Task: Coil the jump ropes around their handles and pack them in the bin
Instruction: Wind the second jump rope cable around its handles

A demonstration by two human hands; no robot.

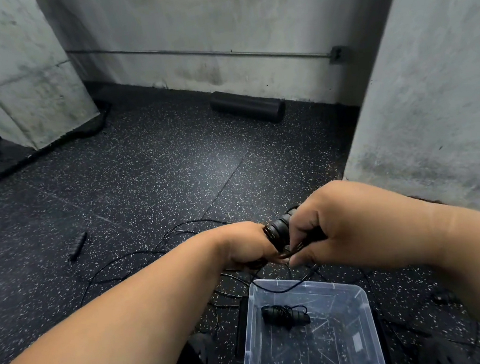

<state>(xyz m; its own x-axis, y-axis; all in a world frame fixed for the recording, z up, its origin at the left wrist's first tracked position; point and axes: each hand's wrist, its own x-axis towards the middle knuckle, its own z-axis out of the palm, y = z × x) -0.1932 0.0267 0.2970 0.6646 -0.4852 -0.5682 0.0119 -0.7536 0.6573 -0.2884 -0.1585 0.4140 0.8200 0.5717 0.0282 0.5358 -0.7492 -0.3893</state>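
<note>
Your left hand [244, 248] grips the black handles [279, 229], fingers curled round their lower end, with turns of thin black rope [269, 235] already wound about them. Your right hand [335, 228] meets it from the other side — thumb and fingertips pinch the rope close against the handles, just above the bin [360, 296]. The loose rest of the rope trails down from your hands and loops across the speckled floor [143, 177]; one strand crosses the bin's far rim.

The clear bin sits on the floor below your hands. Inside it lies one coiled rope [285, 315], wrapped about its own handles, resting on the bottom near the far wall.

A spare handle [78, 244] lies on the floor well to the left, apart from everything else — more rope runs over the floor to the right of the bin. A black roller [247, 110] lies against the far wall.
</note>
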